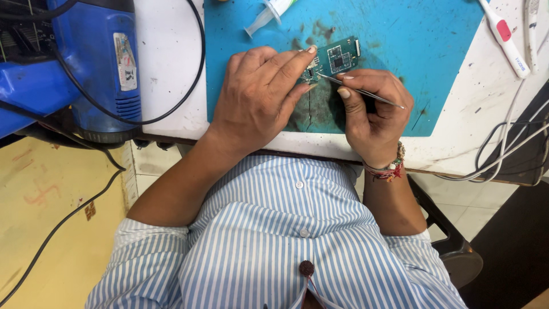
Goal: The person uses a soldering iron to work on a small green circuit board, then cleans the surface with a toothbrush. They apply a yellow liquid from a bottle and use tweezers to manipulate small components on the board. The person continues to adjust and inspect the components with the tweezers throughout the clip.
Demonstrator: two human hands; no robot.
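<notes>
Left hand pinches circuit board mid-mat; right hand grips tweezers, tip seemingly touching board; mat bare rightward.

An electronics repair workshop: blue work mat, circuit board, hot-air station.

The circuit board is dark teal-green with black chips; the mat beneath it is bright turquoise, smudged dark grey; the worktop is white, speckled; the tweezers are silver; the hot-air unit is blue with black cables; the shirt has blue-and-white stripes; the wristband is red and beaded.
</notes>
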